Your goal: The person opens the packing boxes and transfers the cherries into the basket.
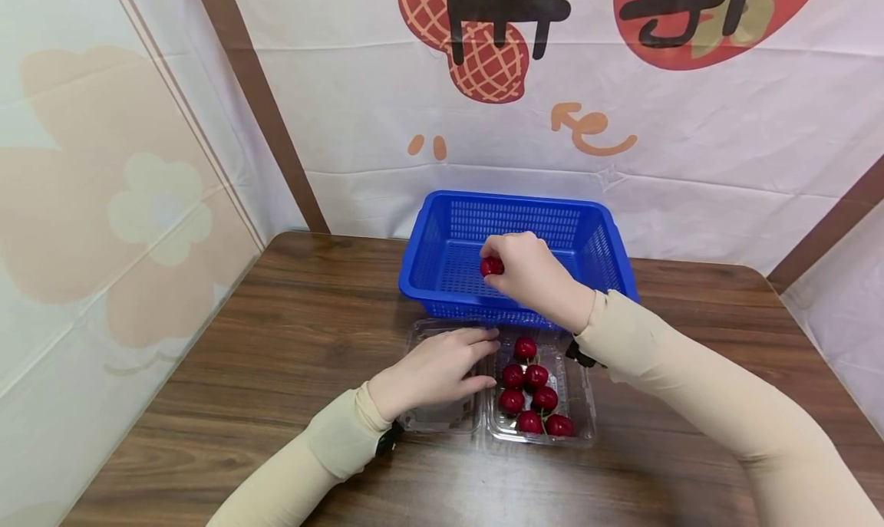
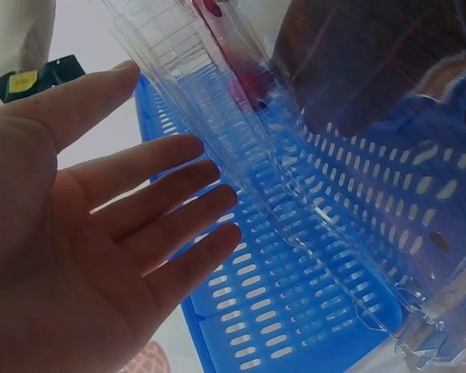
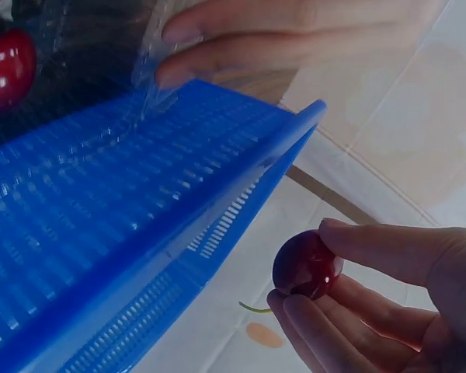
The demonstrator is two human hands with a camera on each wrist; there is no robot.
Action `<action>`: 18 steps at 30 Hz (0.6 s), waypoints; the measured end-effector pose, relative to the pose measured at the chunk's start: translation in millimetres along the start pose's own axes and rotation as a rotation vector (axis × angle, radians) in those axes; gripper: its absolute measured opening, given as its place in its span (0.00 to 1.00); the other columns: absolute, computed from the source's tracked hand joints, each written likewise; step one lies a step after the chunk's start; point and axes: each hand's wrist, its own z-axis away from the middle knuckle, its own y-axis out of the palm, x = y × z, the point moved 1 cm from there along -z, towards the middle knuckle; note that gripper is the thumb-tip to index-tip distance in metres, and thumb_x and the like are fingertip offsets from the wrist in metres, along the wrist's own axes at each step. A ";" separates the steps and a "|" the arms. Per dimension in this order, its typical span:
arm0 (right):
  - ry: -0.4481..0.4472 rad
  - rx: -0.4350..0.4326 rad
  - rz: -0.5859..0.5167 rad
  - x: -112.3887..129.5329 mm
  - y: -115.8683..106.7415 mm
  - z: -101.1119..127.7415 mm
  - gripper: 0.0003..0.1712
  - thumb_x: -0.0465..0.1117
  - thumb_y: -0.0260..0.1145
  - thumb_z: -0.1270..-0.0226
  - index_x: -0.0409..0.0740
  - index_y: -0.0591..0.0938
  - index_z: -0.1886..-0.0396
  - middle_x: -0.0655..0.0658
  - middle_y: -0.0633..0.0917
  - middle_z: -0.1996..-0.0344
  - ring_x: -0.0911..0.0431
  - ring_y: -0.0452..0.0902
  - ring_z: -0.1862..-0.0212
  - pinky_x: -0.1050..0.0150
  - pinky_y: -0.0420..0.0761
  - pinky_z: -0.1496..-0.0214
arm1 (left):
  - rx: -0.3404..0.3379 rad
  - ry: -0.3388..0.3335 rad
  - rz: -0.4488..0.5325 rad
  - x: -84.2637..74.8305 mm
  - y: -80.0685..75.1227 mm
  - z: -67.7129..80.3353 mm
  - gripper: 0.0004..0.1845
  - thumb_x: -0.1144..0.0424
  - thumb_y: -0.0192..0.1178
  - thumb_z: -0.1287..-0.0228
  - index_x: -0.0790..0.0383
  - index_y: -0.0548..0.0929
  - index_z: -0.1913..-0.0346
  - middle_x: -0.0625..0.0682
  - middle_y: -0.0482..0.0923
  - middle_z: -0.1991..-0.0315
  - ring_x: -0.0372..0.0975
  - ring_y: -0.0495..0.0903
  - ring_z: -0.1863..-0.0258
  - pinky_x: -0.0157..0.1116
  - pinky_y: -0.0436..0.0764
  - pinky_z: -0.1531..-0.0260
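Observation:
My right hand (image 1: 507, 270) pinches a dark red cherry (image 1: 491, 266) above the blue plastic basket (image 1: 442, 228); in the right wrist view the cherry (image 3: 307, 264) sits between thumb and fingertips (image 3: 357, 237) beside the basket wall (image 3: 140, 256). A clear plastic clamshell (image 1: 576, 427) lies in front of the basket with several cherries (image 1: 529, 389) in its right half. My left hand (image 1: 442, 366) lies flat with straight fingers on the clamshell's open lid (image 1: 435, 419). Seen from the left wrist, the palm and fingers (image 2: 163, 210) are spread beside the clear lid (image 2: 241, 163).
A brown wooden table (image 1: 276, 335) carries everything. A printed cloth backdrop (image 1: 691, 151) hangs right behind the basket, and a pale panel (image 1: 103, 205) closes off the left side. Bare wood lies left of the clamshell and right of the basket.

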 end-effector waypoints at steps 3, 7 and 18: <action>0.015 0.023 -0.007 -0.9 -0.6 -7.1 0.12 0.34 0.70 0.44 0.37 0.83 0.59 0.42 0.86 0.65 0.53 0.83 0.65 0.59 0.84 0.60 | 0.007 -0.003 0.003 0.0 0.1 -0.3 0.26 0.46 0.60 0.38 0.60 0.79 0.43 0.52 0.74 0.38 0.42 0.74 0.39 0.38 0.74 0.39; 0.045 0.061 -0.008 0.1 -2.2 -16.9 0.13 0.33 0.71 0.45 0.37 0.82 0.58 0.41 0.86 0.64 0.52 0.83 0.63 0.58 0.84 0.59 | 0.012 -0.003 0.000 0.2 0.5 -0.3 0.26 0.46 0.60 0.38 0.60 0.79 0.42 0.52 0.74 0.38 0.42 0.74 0.39 0.38 0.74 0.39; 0.134 0.166 -0.044 -2.8 -0.7 -48.5 0.16 0.34 0.74 0.49 0.37 0.82 0.59 0.41 0.85 0.62 0.50 0.81 0.61 0.58 0.84 0.56 | 0.023 -0.004 -0.004 -1.4 -0.7 -0.3 0.27 0.46 0.59 0.37 0.60 0.79 0.42 0.53 0.74 0.38 0.42 0.74 0.39 0.38 0.74 0.39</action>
